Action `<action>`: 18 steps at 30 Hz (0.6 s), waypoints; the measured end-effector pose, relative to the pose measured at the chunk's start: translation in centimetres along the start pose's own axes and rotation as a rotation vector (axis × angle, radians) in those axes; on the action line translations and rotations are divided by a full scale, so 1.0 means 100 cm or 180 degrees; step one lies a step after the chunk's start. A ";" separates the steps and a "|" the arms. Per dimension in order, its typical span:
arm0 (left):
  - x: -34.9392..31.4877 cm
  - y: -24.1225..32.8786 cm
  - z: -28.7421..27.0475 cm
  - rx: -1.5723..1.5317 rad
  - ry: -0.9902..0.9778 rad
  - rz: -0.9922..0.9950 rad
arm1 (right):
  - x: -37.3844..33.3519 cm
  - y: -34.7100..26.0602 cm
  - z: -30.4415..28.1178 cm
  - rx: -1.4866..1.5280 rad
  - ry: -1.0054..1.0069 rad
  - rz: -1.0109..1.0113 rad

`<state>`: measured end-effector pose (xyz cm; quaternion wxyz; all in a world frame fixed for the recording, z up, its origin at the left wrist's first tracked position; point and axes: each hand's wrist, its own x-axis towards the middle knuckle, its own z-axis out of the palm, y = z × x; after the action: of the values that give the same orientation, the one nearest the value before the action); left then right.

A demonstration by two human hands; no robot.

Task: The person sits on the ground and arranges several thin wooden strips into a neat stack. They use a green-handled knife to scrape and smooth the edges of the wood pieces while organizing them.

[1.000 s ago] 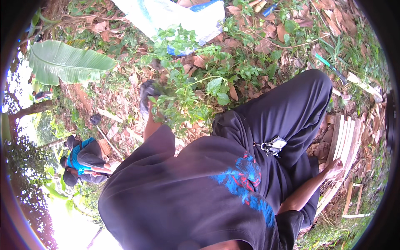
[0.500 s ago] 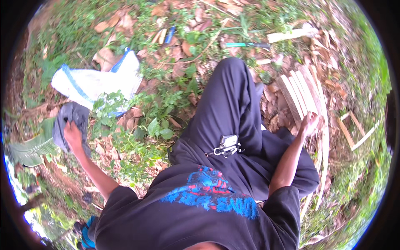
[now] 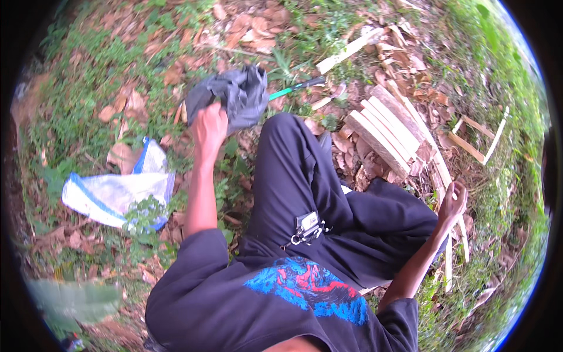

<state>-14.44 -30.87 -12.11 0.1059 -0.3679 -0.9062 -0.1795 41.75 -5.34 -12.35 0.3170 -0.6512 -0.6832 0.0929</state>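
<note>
My left hand is closed on a crumpled dark grey sheet; whether it is cloth or plastic I cannot tell. The sheet hangs over the ground beyond my raised knee and overlaps the near end of a tool with a green blade and dark handle. My right hand has its fingers curled in, out to the right beside long thin wooden strips. Whether anything small is inside those fingers cannot be seen. A row of split wooden slats lies on dry leaves just beyond that hand.
A white sack with blue edging lies on the left. At the far right is a small open wooden frame. One pale piece of wood lies beyond the green tool. Keys on a ring rest on my dark trousers.
My left hand has swung the grey sheet from the far left to ahead of my knee. The right hand has left the slats and moved nearer my body. The view has shifted.
</note>
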 end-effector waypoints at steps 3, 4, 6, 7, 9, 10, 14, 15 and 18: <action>-0.026 0.022 0.023 0.0118 -0.0770 -0.0019 | -0.031 0.018 -0.014 -0.0141 -0.0055 0.0081; -0.031 0.026 0.035 0.0044 -0.1293 -0.0280 | -0.034 0.020 -0.014 -0.0303 -0.0136 0.0215; -0.038 0.022 0.055 0.0241 -0.1769 0.0275 | -0.037 0.017 -0.005 0.0099 0.0015 0.0063; -0.038 0.017 0.065 -0.0638 -0.1558 0.0262 | -0.035 0.013 0.001 0.0193 -0.0044 0.0058; -0.037 0.006 0.082 -0.2280 -0.1214 0.0198 | -0.034 0.001 0.013 0.0413 -0.0144 0.0038; -0.036 0.000 0.085 -0.2910 -0.1104 -0.0261 | -0.034 -0.007 0.020 0.0605 -0.0158 -0.0016; -0.029 -0.009 0.089 -0.2055 -0.0708 -0.0663 | -0.043 -0.028 0.034 0.0461 -0.0613 -0.0312; -0.027 -0.006 0.089 -0.1017 -0.0953 -0.0502 | -0.046 -0.030 0.035 0.0696 -0.0790 -0.0293; -0.021 0.003 0.094 -0.0483 -0.1277 -0.0237 | -0.052 -0.029 0.036 0.0771 -0.0985 -0.0441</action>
<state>-13.27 -28.18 -21.33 -0.1113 -0.3695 -0.9060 -0.1742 37.08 -9.62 -15.23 0.2899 -0.5378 -0.7508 0.2513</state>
